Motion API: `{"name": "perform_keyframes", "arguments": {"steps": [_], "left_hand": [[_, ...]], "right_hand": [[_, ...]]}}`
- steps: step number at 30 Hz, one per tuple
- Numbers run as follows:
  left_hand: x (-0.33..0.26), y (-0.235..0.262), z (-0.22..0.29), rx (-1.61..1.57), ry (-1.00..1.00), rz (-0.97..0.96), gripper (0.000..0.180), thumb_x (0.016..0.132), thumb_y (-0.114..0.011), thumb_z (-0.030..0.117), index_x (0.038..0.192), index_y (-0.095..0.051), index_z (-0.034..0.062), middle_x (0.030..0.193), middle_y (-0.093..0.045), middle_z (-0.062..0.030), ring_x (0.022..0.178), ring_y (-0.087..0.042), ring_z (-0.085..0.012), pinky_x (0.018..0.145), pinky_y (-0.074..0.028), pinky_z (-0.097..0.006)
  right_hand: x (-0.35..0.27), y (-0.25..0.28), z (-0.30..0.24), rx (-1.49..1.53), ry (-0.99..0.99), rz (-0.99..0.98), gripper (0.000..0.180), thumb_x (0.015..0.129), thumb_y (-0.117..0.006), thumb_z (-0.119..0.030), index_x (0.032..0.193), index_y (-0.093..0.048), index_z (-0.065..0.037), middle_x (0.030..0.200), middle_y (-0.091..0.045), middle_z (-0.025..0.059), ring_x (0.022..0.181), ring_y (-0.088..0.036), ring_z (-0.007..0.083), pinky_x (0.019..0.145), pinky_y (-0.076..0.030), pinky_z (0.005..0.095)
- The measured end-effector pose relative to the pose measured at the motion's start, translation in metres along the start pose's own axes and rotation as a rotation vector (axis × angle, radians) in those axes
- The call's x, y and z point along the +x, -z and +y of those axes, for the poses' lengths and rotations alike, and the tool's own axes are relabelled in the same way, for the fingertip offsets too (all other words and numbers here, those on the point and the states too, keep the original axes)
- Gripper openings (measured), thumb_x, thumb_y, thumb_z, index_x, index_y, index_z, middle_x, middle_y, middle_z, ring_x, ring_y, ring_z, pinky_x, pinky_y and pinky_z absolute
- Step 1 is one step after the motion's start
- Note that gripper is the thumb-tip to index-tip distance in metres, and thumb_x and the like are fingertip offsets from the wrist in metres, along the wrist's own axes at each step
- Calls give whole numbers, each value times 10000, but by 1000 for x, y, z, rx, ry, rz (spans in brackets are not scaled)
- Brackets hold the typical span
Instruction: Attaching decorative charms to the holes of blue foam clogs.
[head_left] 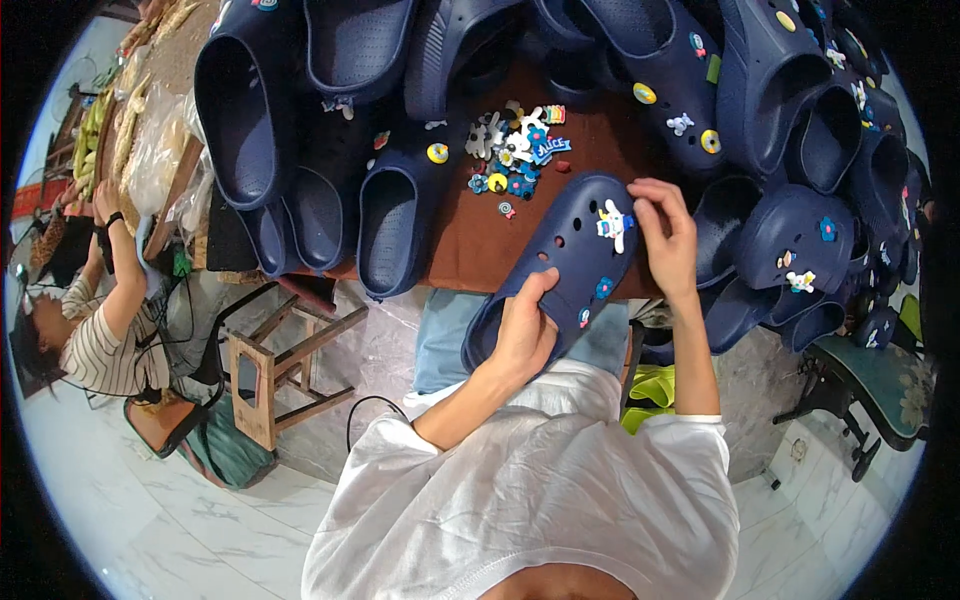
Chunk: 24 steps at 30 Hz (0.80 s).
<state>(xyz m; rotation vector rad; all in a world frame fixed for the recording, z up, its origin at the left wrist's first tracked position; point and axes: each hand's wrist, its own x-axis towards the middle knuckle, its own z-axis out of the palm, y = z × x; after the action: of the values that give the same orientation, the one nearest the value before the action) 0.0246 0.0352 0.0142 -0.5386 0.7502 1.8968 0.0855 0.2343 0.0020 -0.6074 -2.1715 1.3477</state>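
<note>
My left hand [528,335] grips a navy blue clog [565,250] by its strap side, thumb on top, toe pointing away and to the right. A white cartoon charm [612,225] sits in the holes near the toe. Lower on the same clog are a blue flower charm [604,288] and a small charm by its edge. Beside the toe, my right hand [667,228] has thumb and fingertips drawn close together; whatever is between them, if anything, cannot be made out. A pile of mixed shoe charms [515,145] lies on the brown tabletop [465,255] beyond the clog.
Navy clogs [390,225] crowd the table's left and back, and more decorated clogs [790,240] are heaped at the right. A wooden stool [255,390] stands at the left, near another person [110,325] in a striped shirt. A dark green chair [880,385] is at the right.
</note>
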Motion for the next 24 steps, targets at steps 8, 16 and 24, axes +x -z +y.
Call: {"name": "perform_keyframes", "arguments": {"steps": [8, 16, 24], "left_hand": [[-9, -1, 10, 91, -66, 55, 403, 930, -557, 141, 1295, -494, -16, 1255, -591, -139, 1113, -606, -235, 978, -486, -379], [-3, 0, 20, -43, 24, 66, 414, 932, -519, 202, 1312, -512, 38, 1283, -597, -142, 1171, -580, -271, 1042, -436, -428], [0, -1, 23, -50, 55, 22, 406, 899, -536, 161, 1282, -526, 25, 1267, -608, -118, 1156, -586, -248, 1024, -443, -389]], "right_hand": [[68, -11, 37, 76, -213, -307, 161, 934, -626, -107, 1058, -673, -15, 953, -669, 22, 863, -605, 88, 788, -480, 238], [96, -31, 41, -49, -134, -489, 144, 869, -696, -100, 992, -698, -25, 830, -684, 11, 735, -597, 70, 690, -490, 231], [118, -45, 43, -182, -78, -650, 125, 836, -732, -104, 916, -713, -10, 812, -711, 42, 737, -639, 94, 686, -501, 248]]}}
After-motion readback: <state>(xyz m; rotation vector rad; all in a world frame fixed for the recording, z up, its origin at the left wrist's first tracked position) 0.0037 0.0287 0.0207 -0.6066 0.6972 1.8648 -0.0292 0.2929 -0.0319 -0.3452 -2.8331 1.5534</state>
